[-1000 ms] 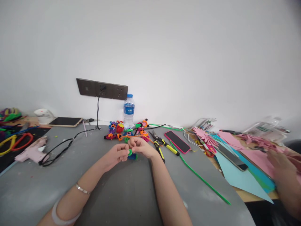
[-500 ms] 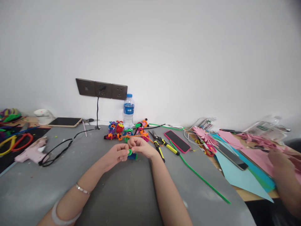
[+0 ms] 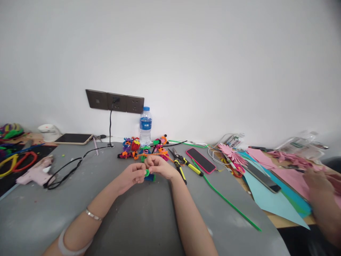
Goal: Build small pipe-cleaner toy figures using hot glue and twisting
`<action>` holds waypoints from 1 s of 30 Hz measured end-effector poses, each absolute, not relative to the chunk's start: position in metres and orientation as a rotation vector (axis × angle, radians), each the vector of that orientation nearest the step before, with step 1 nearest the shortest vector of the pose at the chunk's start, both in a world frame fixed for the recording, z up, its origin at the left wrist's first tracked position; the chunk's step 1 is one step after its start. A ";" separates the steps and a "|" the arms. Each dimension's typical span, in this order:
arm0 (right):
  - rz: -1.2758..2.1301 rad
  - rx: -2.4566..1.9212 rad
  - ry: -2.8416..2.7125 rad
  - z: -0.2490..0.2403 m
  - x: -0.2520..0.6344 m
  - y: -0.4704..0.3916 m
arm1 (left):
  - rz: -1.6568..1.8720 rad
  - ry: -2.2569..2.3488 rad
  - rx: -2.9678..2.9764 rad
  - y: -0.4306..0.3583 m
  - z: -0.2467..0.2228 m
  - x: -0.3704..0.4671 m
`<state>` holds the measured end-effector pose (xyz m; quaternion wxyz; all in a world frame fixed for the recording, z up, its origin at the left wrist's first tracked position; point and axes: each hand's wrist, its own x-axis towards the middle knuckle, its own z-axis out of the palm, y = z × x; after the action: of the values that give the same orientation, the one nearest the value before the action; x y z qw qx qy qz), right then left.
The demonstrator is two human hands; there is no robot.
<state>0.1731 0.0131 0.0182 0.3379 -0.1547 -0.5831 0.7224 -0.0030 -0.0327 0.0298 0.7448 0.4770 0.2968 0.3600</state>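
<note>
Between my two hands is a small coil of green pipe cleaner (image 3: 147, 172), mostly covered by fingertips. My left hand (image 3: 132, 176) pinches it between thumb and fingers from the left. From the right, my right hand (image 3: 160, 167) has its fingers curled closed against the same coil. Just beneath and behind the fingers lies a blue piece with a green edge (image 3: 151, 177), partly hidden. Beyond the hands, several colourful pipe-cleaner figures (image 3: 135, 143) stand grouped by a water bottle (image 3: 145, 126). An orange pipe cleaner (image 3: 165, 155) runs behind my right hand.
Yellow-and-black pliers (image 3: 193, 166), a pink-edged phone (image 3: 201, 160) and a long green pipe cleaner (image 3: 231, 204) lie to the right. At left are a pink glue gun (image 3: 37, 174) and its black cable (image 3: 80, 161). Another person's hand (image 3: 318, 185) is over pink paper (image 3: 291, 181).
</note>
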 end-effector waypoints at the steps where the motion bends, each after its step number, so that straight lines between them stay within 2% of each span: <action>1: 1.882 -0.405 -1.520 0.018 0.173 0.013 | 0.789 0.651 1.045 -0.033 0.031 -0.003; 30: 1.899 -0.412 -1.500 0.019 0.173 0.012 | 0.795 0.639 1.031 -0.032 0.029 -0.004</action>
<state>0.1726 0.0125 0.0193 0.3367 -0.1582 -0.5754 0.7283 -0.0036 -0.0324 0.0289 0.7484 0.4716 0.2920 0.3636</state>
